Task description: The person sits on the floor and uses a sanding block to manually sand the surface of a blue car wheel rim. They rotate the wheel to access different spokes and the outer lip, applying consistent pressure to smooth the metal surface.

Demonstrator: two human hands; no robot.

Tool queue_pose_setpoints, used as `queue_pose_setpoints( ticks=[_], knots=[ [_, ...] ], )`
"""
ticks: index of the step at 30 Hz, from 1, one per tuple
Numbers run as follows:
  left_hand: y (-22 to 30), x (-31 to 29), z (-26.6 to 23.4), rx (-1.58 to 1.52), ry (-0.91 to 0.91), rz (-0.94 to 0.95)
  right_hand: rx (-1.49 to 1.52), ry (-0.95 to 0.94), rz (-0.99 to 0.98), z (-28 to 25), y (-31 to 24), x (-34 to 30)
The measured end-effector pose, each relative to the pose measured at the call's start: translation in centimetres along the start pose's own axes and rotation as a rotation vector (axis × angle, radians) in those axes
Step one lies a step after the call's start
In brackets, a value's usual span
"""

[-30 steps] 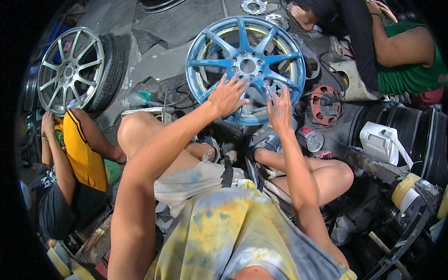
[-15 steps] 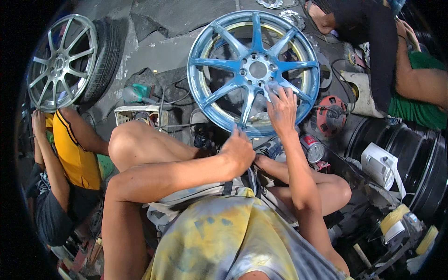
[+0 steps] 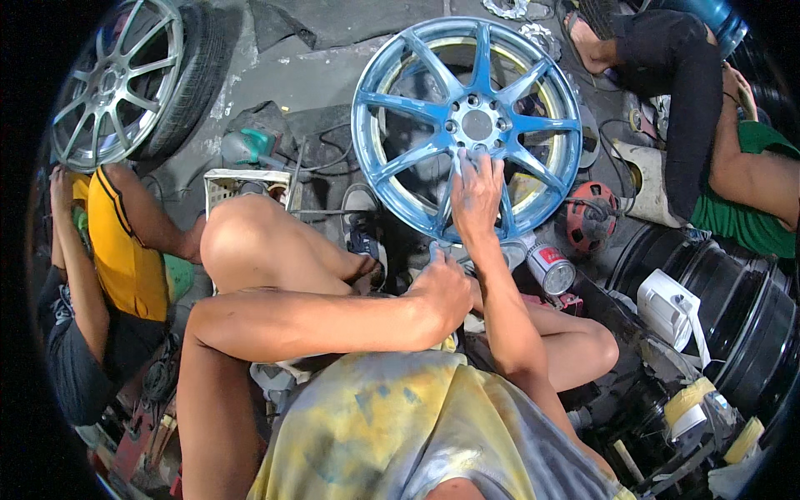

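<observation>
A blue multi-spoke wheel rim (image 3: 514, 125) with a pale, worn-looking finish is in front of me. My right hand (image 3: 477, 198) reaches over its near edge, with the fingers stretched along a spoke just below the hub. Whether anything thin lies under those fingertips is hidden. Close below the near edge of the rim is my left hand (image 3: 442, 287), its fingers curled and the thumb side up. What it holds, if anything, I cannot make out.
Right of the rim are a drink can (image 3: 552, 271), a red round tool (image 3: 592, 215) and black wheel barrels (image 3: 750, 333). Left are a white crate (image 3: 218, 190), a green power tool (image 3: 246, 146), a silver wheel (image 3: 112, 83) and a tyre (image 3: 196, 79). Other people sit on both sides.
My right hand has shifted from the right of the lower spokes to the spoke below the hub. My left hand sits slightly lower, and the whole view has shifted a little.
</observation>
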State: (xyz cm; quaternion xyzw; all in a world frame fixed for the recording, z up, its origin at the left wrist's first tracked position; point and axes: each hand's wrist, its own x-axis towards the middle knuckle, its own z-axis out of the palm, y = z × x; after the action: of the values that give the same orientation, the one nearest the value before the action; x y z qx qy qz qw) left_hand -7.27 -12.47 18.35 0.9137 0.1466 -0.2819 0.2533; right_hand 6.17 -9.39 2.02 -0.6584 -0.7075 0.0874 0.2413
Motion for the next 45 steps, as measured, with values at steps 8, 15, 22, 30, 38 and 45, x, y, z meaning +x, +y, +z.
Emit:
queue_pose_setpoints(
  ticks=[8, 15, 22, 30, 38, 45],
  knots=[
    [0.8, -0.6, 0.2, -0.019, 0.069, 0.002, -0.022, 0.004, -0.009, 0.0, 0.5, 1.2],
    [2.3, -1.2, -0.3, -0.068, 0.083, -0.023, -0.005, -0.133, -0.369, -2.4, 0.4, -5.7],
    [4.6, -0.8, -0.2, -0.008, -0.077, 0.076, -0.208, -0.414, -0.43, -3.6, 0.9, 3.3],
    [5.4, -1.8, 0.6, 0.057, 0.005, 0.131, -0.315, -0.511, -0.649, -4.3, 1.5, 3.0],
    [5.5, -1.0, 3.1, 0.006, 0.128, 0.067, -0.254, -0.422, -0.581, -3.7, 1.5, 2.0],
    [6.6, -0.7, 2.9, 0.003, 0.114, -0.05, -0.25, -0.675, -0.673, -5.3, -2.3, -0.1]
  ],
)
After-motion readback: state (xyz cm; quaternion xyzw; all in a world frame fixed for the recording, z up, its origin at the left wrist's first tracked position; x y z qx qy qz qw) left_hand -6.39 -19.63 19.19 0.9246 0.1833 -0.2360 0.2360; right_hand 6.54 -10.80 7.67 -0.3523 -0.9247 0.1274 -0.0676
